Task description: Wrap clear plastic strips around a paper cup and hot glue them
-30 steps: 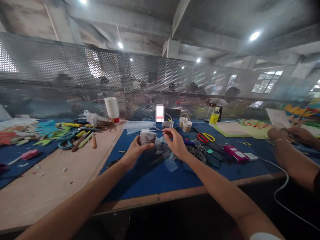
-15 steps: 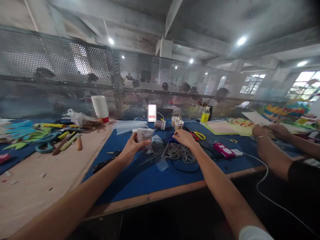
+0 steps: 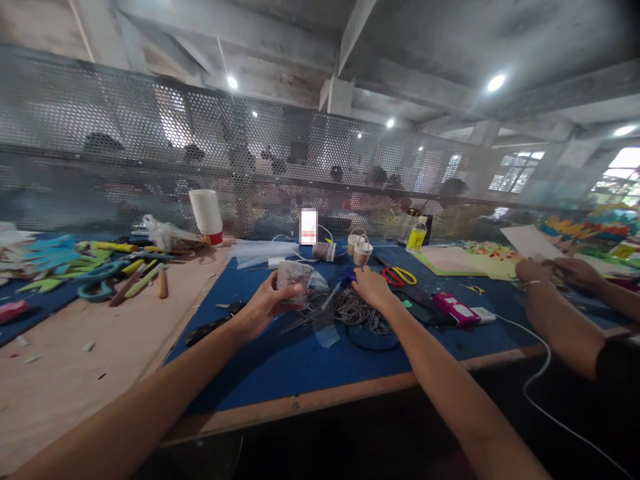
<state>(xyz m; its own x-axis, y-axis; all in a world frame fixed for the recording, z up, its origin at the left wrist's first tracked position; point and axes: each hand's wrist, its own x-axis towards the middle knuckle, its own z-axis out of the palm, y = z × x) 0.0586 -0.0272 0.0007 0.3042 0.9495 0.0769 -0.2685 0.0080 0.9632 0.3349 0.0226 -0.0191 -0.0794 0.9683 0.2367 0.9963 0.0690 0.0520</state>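
My left hand [image 3: 265, 303] grips a pale, speckled cup-shaped thing [image 3: 293, 283], thumb in front and fingers behind. Over the blue mat, my right hand [image 3: 371, 287] has its fingers curled at a blue glue gun [image 3: 346, 277]; the fingertips are partly hidden. From the gun a translucent stick [image 3: 331, 297] slants down to the left. A heap of grey cord [image 3: 363, 312] lies just below my right hand. Clear plastic scraps and thin sticks [image 3: 303, 321] lie between the hands. Behind my right hand stands a small white bucket-like cup [image 3: 363, 251] with a handle.
A spool [image 3: 324, 251], red-and-yellow scissors [image 3: 400, 276], a yellow-labelled bottle [image 3: 417, 235] and a magenta box [image 3: 454, 309] lie around the mat. Stacked paper cups [image 3: 206, 217] and teal scissors [image 3: 103, 283] are at left. At right, another person's hands [image 3: 537, 275] hold paper.
The cup-shaped thing in my left hand has tipped and come slightly lower. My right hand has shifted a little down and right, still beside the glue gun. The view has turned slightly left.
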